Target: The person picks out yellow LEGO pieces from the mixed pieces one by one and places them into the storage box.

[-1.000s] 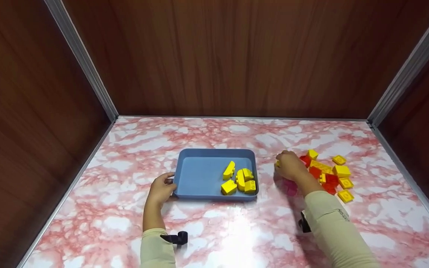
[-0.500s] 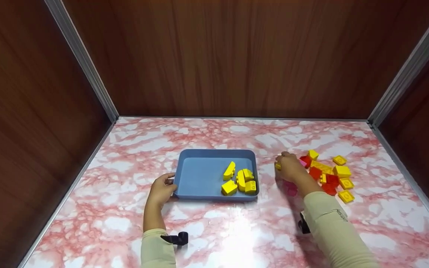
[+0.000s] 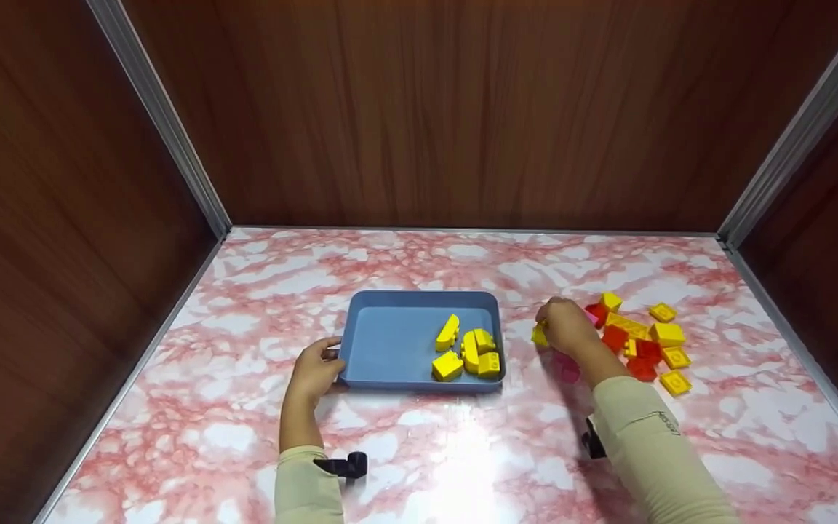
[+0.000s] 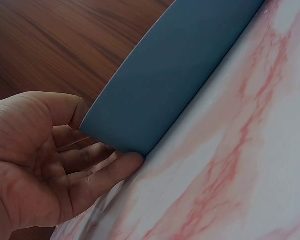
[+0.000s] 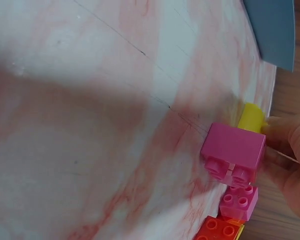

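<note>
My left hand (image 3: 315, 372) grips the left side of a blue tray (image 3: 419, 387); in the left wrist view, the fingers (image 4: 105, 175) curl at the tray's corner (image 4: 140, 100). Several yellow blocks (image 3: 448, 367) lie in the tray's right part. To the right of the tray, my right hand (image 3: 568, 327) pinches a yellow block (image 3: 540, 335) low over the table. The right wrist view has that yellow block (image 5: 251, 118) at the fingertips of the right hand (image 5: 292, 160), partly hidden behind a pink block (image 5: 234, 145).
Right of my right hand lies a loose pile of red blocks (image 3: 615, 338) and yellow blocks (image 3: 668, 335), with pink pieces (image 3: 569, 370) near the wrist. Brown wood-look panels (image 3: 463, 116) enclose the marbled table (image 3: 244, 437) at the back and both sides.
The yellow block at my right fingertips has shifted slightly toward me and shows more beside the hand. A pink piece by the red blocks has come into view. My left hand and the tray stay put.
</note>
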Tool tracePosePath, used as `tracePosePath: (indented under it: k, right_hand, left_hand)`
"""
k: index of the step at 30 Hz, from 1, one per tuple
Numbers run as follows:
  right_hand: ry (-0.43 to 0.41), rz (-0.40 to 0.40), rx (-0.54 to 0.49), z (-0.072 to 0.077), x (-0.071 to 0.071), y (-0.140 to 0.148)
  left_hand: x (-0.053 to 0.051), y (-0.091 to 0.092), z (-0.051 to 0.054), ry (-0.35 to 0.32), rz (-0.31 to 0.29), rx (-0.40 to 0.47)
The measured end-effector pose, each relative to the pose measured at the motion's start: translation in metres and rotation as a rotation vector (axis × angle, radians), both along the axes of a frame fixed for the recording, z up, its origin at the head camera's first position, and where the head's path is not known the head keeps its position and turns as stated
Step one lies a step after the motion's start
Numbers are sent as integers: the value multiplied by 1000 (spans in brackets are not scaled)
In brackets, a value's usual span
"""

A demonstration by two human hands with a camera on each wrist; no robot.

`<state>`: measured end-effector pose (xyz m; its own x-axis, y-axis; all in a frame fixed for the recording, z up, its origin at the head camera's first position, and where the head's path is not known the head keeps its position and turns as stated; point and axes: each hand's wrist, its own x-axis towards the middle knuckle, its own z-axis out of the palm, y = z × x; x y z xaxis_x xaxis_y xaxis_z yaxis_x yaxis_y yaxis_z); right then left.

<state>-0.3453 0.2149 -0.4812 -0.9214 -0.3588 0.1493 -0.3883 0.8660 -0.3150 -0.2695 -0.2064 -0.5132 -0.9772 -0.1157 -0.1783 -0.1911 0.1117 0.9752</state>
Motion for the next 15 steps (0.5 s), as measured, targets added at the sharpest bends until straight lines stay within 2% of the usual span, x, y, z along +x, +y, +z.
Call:
tracePosePath:
  k: [9,15]
  right_hand:
    - [44,8,9,0,3,-3]
    - [41,9,9,1,3,-3]
  left_hand:
    - [1,-1,1,-1,-9,-8]
    - [1,-2,1,-3,-15,-3]
